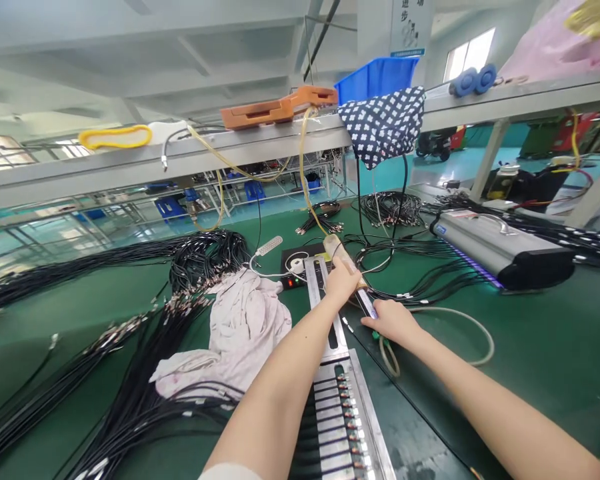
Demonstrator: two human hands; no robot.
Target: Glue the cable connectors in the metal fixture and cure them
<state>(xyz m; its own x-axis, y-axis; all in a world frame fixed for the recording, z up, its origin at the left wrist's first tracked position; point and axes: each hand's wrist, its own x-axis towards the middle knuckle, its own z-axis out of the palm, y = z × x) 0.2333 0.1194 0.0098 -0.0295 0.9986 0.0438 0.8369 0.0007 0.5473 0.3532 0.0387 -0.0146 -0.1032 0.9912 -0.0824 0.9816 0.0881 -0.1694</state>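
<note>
My left hand [341, 285] is closed around a tan, tape-wrapped tube [336, 249] with a yellowish hose [305, 160] running up from its top. Just below, my right hand [393, 323] grips the tube's lower end, a narrow pale section [365, 303] with dark edges. A green piece [377, 335] with a looped beige cord hangs beneath the right fingers. Under my left forearm runs a long metal fixture [367, 413]. Its near part holds a row of black cables with small connectors [353, 427] along one side.
A crumpled pale cloth [250, 320] and bundles of black cables [145, 373] lie to the left. Behind my hands sits a black control box [293, 283] with red digits. A silver lamp unit [505, 247] glows purple at right. Overhead, a shelf [260, 143] carries a blue bin [375, 80].
</note>
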